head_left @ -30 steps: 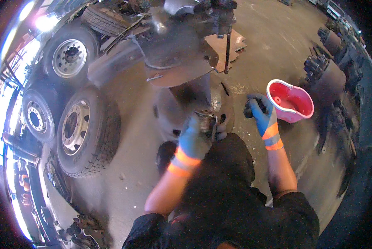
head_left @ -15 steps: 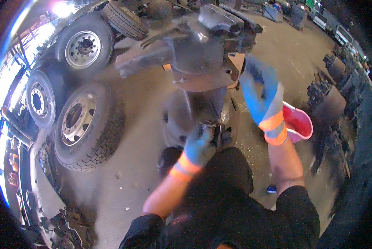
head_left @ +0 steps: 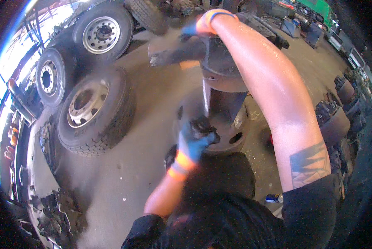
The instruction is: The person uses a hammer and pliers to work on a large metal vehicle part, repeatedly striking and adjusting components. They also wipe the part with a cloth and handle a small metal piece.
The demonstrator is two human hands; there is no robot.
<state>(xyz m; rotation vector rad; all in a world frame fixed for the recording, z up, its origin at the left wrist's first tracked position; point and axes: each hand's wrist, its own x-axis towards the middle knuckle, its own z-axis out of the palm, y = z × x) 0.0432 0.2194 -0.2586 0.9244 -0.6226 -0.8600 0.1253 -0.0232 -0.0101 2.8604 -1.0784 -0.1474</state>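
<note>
My left hand, in a blue-grey glove with an orange cuff, is closed around a dark, greasy metal part. Its exact kind does not show. The part is held in front of a bench vise on a metal pedestal, above the round base. My right arm stretches across the vise and covers much of it. At the vise's far side is my gloved right hand; its fingers are smeared and partly hidden, so I cannot make out whether they hold anything.
Several truck wheels stand at the left, the nearest tyre beside the vise. A blue can lies on the floor near my right elbow. Dark drum-shaped metal parts line the right side, and scrap pieces lie at the lower left.
My right hand has swung from the right of the vise up and across to its far side. My left hand keeps its hold on the dark part. The whole view has shifted somewhat.
</note>
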